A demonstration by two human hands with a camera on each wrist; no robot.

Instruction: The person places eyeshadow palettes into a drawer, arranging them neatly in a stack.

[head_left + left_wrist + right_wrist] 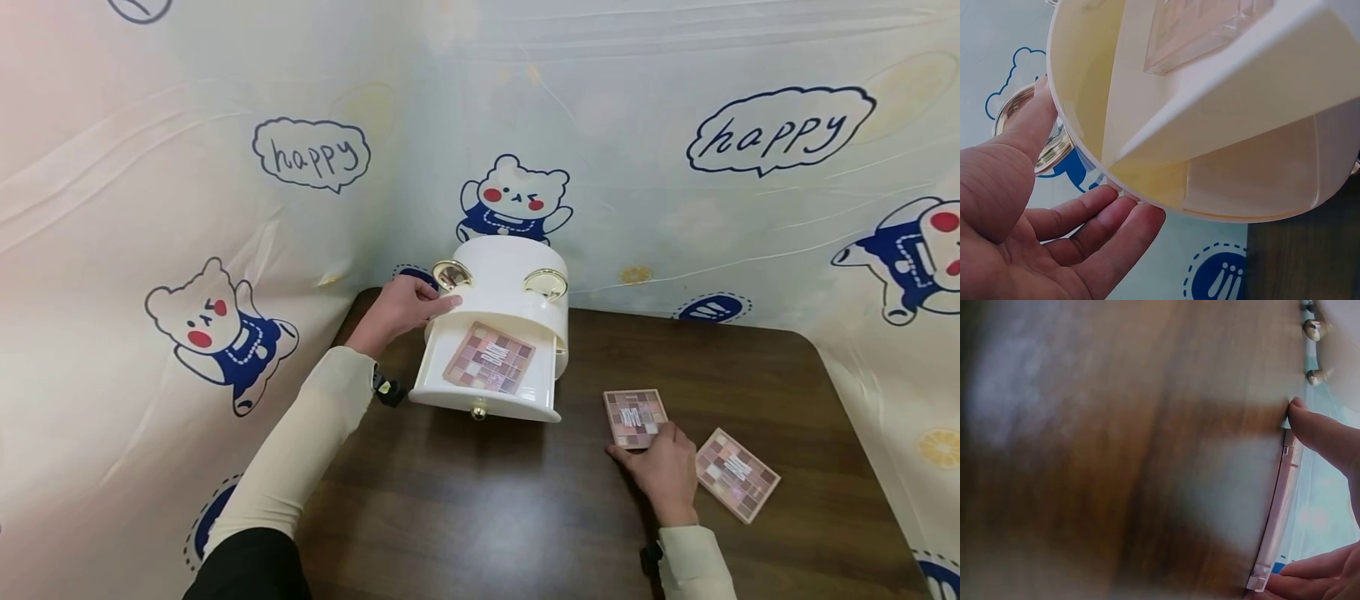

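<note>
A white rounded storage box [498,287] with gold-rimmed round trims stands at the back of the table. Its drawer [442,398], with a gold knob, is pulled out, and an eyeshadow palette [491,358] lies inside. My left hand [405,307] holds the box's left side, thumb on the front and fingertips against the outer wall in the left wrist view. At the right, my right hand [666,468] grips a second eyeshadow palette [633,417] by its near edges, thumb at the left corner. A third eyeshadow palette [738,477] lies just right of that hand.
The dark wooden table [480,508] reaches back to a printed cloth backdrop [637,192] with bears and "happy" bubbles. The cloth also hangs along both sides. The drawer front juts over the table toward me.
</note>
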